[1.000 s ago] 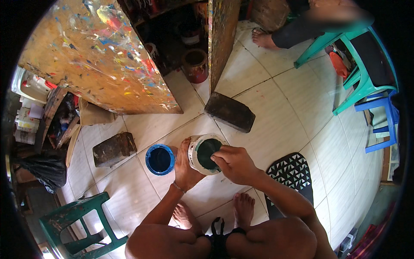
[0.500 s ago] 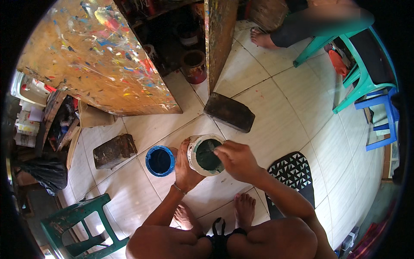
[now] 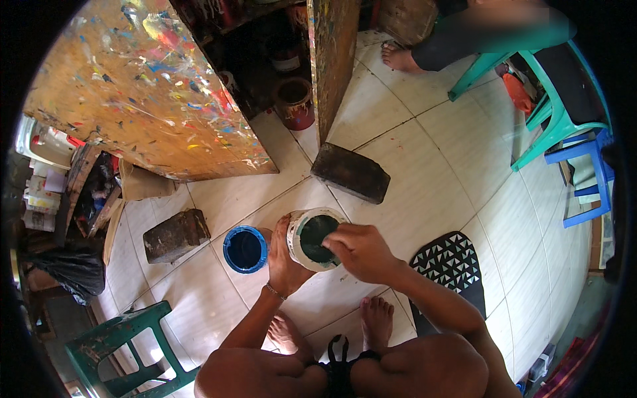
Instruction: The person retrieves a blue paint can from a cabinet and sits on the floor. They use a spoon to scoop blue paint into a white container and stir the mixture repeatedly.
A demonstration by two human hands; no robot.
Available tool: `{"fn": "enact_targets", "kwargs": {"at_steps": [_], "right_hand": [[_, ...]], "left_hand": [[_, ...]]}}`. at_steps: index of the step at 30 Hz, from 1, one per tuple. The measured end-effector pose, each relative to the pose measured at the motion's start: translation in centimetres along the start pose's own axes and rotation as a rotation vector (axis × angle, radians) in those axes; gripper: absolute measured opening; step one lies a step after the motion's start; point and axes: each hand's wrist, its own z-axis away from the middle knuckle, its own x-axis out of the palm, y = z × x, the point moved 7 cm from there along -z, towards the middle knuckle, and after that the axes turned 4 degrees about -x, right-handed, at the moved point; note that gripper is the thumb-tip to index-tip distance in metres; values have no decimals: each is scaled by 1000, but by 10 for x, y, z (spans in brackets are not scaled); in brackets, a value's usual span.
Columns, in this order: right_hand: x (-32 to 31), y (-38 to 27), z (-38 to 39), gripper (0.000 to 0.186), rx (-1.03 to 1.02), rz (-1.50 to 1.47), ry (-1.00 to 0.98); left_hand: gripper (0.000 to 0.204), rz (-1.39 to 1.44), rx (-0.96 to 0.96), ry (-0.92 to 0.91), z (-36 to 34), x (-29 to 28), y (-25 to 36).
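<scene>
A white tub (image 3: 295, 247) of dark green paint (image 3: 317, 233) is tilted slightly above the floor in front of me. My left hand (image 3: 284, 268) grips its left side, fingers wrapped around the wall. Over the tub's right rim, my right hand (image 3: 365, 251) is closed, with its fingertips above the paint. Whatever those fingers pinch is hidden or too small to make out. Just left of my left hand stands a blue-rimmed tub (image 3: 247, 270) with dark blue contents.
Two dark blocks (image 3: 350, 172) (image 3: 176, 235) lie on the tiles. A paint-splattered wooden panel (image 3: 159, 99) stands far left, beside a shelf with paint cans (image 3: 294, 105). Green stools (image 3: 126, 331) (image 3: 551, 132), a patterned black mat (image 3: 448, 265) and a seated person's foot (image 3: 398, 58) surround the area.
My right hand has shifted slightly nearer and to the left over the paint. My left hand keeps its grip on the white tub.
</scene>
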Motion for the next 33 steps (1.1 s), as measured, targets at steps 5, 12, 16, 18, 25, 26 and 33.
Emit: {"fn": "enact_targets", "kwargs": {"at_steps": [5, 12, 16, 18, 25, 26, 33], "right_hand": [[-4, 0, 0, 8, 25, 62, 78], [-9, 3, -1, 10, 54, 45, 80], [-2, -1, 0, 12, 17, 48, 7], [-4, 0, 1, 12, 19, 21, 51], [-14, -1, -1, 11, 36, 35, 180], [-9, -3, -2, 11, 22, 43, 99], [-5, -1, -2, 14, 30, 114, 31]], "left_hand": [[95, -46, 11, -12, -2, 0, 2], [103, 40, -29, 2, -1, -2, -1], [109, -60, 34, -28, 0, 1, 3], [109, -70, 45, -25, -1, 0, 3], [112, -15, 11, -22, -2, -3, 4], [113, 12, -2, -10, -2, -4, 3], [114, -29, 3, -33, -2, -2, 5]]}}
